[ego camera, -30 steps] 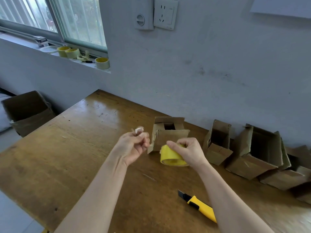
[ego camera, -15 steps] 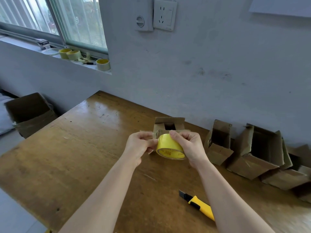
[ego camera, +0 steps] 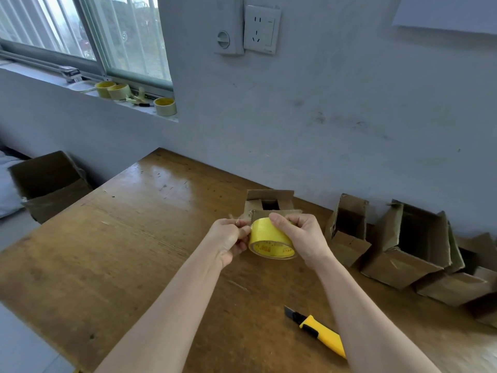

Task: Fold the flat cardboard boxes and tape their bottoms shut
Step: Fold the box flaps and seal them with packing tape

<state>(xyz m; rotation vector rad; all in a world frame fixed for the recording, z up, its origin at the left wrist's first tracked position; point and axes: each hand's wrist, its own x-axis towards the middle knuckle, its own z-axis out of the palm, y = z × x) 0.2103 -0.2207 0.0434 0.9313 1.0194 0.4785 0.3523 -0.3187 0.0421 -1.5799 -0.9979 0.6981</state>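
Note:
A yellow tape roll point(ego camera: 270, 239) is held above the wooden table point(ego camera: 113, 251) in my right hand point(ego camera: 302, 238), fingers wrapped over its top. My left hand point(ego camera: 228, 238) is closed right against the roll's left side, pinching at the tape's end. Just behind both hands stands a small folded cardboard box point(ego camera: 269, 204) with its flaps partly open. Further folded boxes point(ego camera: 347, 230) point(ego camera: 411, 243) lie on their sides along the wall at the right.
A yellow utility knife point(ego camera: 320, 332) with its blade out lies on the table near my right forearm. Several tape rolls point(ego camera: 165, 106) sit on the window sill. A large open carton point(ego camera: 48, 184) stands on the floor left of the table.
My left hand came in from the left and met the roll. My right hand raised the roll slightly and tilted it, and both hands now stay together at the roll.

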